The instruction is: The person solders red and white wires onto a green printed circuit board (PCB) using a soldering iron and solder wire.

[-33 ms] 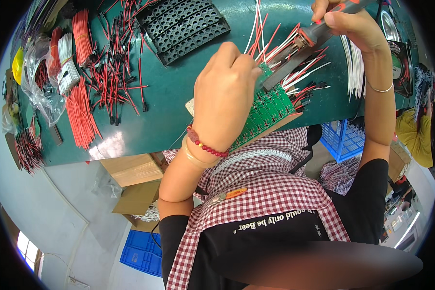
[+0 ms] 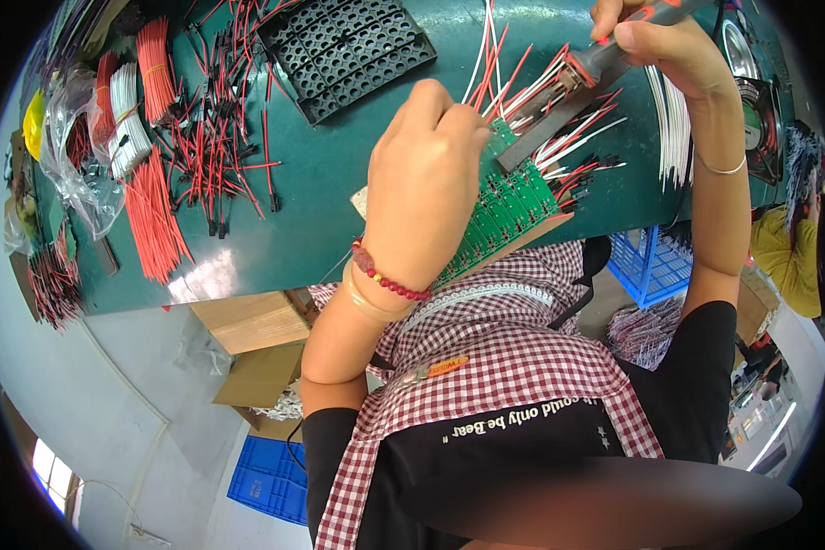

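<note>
While the right hand (image 2: 665, 46) grips a grey-and-orange handled tool (image 2: 600, 62), green circuit boards (image 2: 509, 213) lie at the worktop's (image 2: 312, 202) near edge, right of the closer left hand (image 2: 428, 179), visible length slanting up rightward; left fingers curled, pinch hidden.

The circuit board (image 2: 509, 209) is in front of me, with the table (image 2: 316, 179) below it. My left hand (image 2: 426, 179) is over its left side. My right hand (image 2: 655, 50) is behind it, to the right. The tray (image 2: 350, 57) is behind it, to the left. Loose wires (image 2: 218, 151) lie farther left of it.
</note>
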A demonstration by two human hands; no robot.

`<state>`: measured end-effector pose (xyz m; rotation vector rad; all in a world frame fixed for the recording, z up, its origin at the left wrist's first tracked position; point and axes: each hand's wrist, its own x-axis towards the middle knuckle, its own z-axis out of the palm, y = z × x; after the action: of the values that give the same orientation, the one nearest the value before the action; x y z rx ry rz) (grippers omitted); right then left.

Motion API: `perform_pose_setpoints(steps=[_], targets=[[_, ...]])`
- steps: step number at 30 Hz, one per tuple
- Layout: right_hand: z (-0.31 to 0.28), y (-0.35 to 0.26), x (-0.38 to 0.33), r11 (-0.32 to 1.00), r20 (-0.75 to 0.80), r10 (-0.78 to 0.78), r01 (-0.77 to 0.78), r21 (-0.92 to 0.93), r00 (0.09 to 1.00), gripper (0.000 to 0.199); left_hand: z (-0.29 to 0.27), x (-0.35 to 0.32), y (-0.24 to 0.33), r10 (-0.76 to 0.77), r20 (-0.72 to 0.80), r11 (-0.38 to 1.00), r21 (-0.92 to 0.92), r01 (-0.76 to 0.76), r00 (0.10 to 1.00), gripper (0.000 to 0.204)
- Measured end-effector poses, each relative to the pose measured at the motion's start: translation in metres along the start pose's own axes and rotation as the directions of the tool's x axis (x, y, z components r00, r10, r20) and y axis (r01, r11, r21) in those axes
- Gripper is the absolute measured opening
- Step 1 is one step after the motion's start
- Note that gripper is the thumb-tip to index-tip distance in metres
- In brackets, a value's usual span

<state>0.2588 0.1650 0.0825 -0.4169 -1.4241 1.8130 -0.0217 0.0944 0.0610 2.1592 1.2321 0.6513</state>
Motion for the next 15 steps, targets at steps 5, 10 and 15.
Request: perform_pose_setpoints(steps=[5,10,15], targets=[[0.011,-0.019,-0.008,0.858,-0.442,0.399,-0.497,-0.128,0.803,0.028,-0.001,-0.004,0.000,0.025,0.035,0.993,-0.113,-0.021,0.999,0.014],[0.006,-0.014,-0.006,0.865,-0.409,0.411,-0.490,-0.108,0.815,0.029,0.004,-0.003,0.003,0.001,0.032,0.988,-0.153,0.004,0.999,0.023],[0.006,-0.013,-0.004,0.844,-0.419,0.443,-0.526,-0.104,0.793,0.030,0.006,-0.001,0.004,-0.009,0.005,0.991,-0.133,0.009,1.000,0.024]])
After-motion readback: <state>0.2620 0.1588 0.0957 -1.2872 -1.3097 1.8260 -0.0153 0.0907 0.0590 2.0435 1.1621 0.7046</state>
